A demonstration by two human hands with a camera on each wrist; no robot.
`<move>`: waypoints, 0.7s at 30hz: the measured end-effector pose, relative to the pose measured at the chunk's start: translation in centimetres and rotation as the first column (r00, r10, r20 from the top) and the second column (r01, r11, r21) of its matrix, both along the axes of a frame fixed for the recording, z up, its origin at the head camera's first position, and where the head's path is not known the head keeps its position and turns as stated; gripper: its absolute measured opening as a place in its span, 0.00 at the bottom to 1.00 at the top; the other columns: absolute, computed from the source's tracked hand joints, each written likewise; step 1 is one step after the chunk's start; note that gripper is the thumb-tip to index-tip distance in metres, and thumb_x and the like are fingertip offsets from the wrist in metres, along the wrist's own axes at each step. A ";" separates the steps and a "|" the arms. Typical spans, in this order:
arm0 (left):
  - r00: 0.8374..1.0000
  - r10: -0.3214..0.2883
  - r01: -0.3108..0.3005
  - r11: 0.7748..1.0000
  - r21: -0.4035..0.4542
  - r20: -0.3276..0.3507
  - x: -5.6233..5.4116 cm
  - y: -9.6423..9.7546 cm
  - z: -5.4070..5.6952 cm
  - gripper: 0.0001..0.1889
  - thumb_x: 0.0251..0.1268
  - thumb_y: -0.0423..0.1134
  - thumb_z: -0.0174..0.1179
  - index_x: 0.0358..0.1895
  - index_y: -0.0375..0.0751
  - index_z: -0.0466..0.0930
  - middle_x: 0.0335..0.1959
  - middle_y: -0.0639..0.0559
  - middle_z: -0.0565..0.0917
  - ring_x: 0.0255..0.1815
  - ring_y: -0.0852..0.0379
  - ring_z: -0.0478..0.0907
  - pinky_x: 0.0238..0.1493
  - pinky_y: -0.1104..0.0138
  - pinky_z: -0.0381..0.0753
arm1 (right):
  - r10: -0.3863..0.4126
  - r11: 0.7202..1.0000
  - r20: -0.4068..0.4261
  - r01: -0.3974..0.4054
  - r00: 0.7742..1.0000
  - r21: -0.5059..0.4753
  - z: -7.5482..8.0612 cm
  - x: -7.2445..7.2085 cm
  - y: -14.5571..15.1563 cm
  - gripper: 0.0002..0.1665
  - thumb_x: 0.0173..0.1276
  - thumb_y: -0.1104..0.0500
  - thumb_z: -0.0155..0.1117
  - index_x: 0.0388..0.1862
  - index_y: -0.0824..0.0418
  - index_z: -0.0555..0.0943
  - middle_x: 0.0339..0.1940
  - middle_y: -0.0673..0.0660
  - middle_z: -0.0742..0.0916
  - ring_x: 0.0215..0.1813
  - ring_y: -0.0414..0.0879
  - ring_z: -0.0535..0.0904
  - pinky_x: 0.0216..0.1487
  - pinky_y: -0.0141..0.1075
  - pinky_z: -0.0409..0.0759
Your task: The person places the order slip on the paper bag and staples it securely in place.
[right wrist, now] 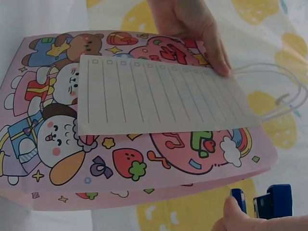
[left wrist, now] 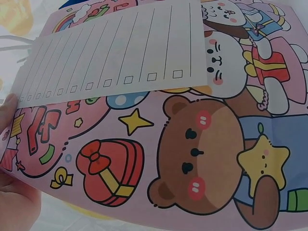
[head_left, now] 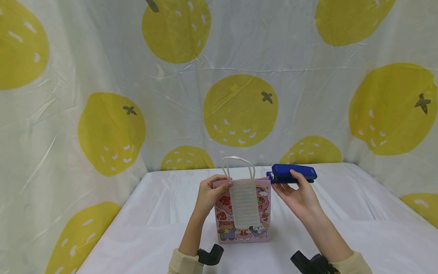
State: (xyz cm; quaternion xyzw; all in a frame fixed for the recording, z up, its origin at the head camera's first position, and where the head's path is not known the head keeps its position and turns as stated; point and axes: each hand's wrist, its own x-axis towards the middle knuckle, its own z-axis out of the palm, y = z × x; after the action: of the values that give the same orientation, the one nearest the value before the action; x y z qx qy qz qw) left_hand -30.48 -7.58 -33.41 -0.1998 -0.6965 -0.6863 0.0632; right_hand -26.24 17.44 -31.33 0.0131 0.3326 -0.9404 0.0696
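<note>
A pink paper gift bag (head_left: 222, 224) with cartoon animals stands upright on the table, its white cord handles (head_left: 236, 157) looping up. Against its front, at the top edge, lies a lined white paper sheet (head_left: 245, 205) with small checkboxes. My left hand (head_left: 209, 194) pinches the sheet and the bag's rim near the upper left corner, thumb in front. In my right hand (head_left: 302, 198) is a blue stapler (head_left: 294, 172), held level at the bag's upper right corner. The right wrist view shows the stapler's front (right wrist: 279, 201) with a gap between its arms, beside the bag's edge.
A white cloth covers the table (head_left: 164, 213). Behind and at both sides hangs a white curtain (head_left: 178, 102) printed with large yellow fruit. Black wrist mounts (head_left: 210, 255) sit on both forearms, by the beige sleeves (head_left: 186, 262).
</note>
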 end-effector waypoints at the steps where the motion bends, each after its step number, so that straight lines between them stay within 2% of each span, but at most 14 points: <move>1: 1.000 0.002 -0.002 1.000 -0.001 -0.003 0.0 0.0 0.0 0.13 0.53 0.35 0.64 0.41 0.32 0.80 0.38 0.42 0.84 0.34 0.64 0.80 0.35 0.73 0.79 | 0.002 1.000 -0.008 -0.002 1.000 0.005 0.1 0.0 -0.1 0.37 0.69 0.48 0.48 0.64 0.33 0.37 0.59 0.50 0.59 0.68 0.44 0.53 0.69 0.34 0.55; 9: 1.000 0.004 -0.005 1.000 -0.026 -0.021 -0.1 -0.1 0.1 0.12 0.53 0.33 0.63 0.40 0.31 0.80 0.39 0.40 0.83 0.33 0.66 0.79 0.35 0.75 0.78 | 0.016 0.995 -0.071 -0.009 0.997 0.101 1.2 0.0 -0.8 0.36 0.70 0.48 0.46 0.64 0.35 0.35 0.59 0.50 0.61 0.67 0.44 0.53 0.69 0.36 0.54; 13: 0.999 -0.008 0.006 0.999 -0.044 -0.038 0.0 -0.1 0.3 0.11 0.54 0.34 0.63 0.40 0.31 0.80 0.39 0.38 0.83 0.33 0.67 0.79 0.34 0.75 0.78 | 0.028 0.986 -0.102 -0.011 0.994 0.166 1.7 0.0 -1.0 0.37 0.70 0.47 0.46 0.65 0.38 0.34 0.59 0.50 0.60 0.66 0.44 0.54 0.68 0.34 0.60; 16: 0.998 -0.016 0.013 0.998 -0.061 -0.059 0.1 -0.2 0.4 0.11 0.55 0.34 0.62 0.39 0.31 0.80 0.39 0.37 0.82 0.32 0.67 0.78 0.34 0.75 0.78 | 0.025 0.977 -0.118 0.001 0.993 0.211 2.0 -0.1 -1.1 0.38 0.69 0.47 0.47 0.66 0.40 0.34 0.59 0.50 0.60 0.67 0.45 0.54 0.67 0.34 0.61; 21: 0.997 -0.023 0.018 0.997 -0.075 -0.071 0.2 -0.2 0.4 0.11 0.55 0.35 0.62 0.39 0.31 0.80 0.39 0.35 0.82 0.32 0.67 0.77 0.34 0.75 0.77 | 0.008 0.950 -0.167 0.045 0.986 0.308 2.7 -0.5 -1.7 0.40 0.69 0.45 0.48 0.66 0.43 0.34 0.60 0.51 0.60 0.69 0.49 0.53 0.71 0.40 0.53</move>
State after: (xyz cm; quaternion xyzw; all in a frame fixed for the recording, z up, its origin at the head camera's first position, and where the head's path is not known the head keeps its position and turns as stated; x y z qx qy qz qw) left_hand -30.33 -7.78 -32.98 -0.2337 -0.7168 -0.6528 0.0735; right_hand -26.72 15.78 -28.59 -0.0515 0.4810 -0.8747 0.0298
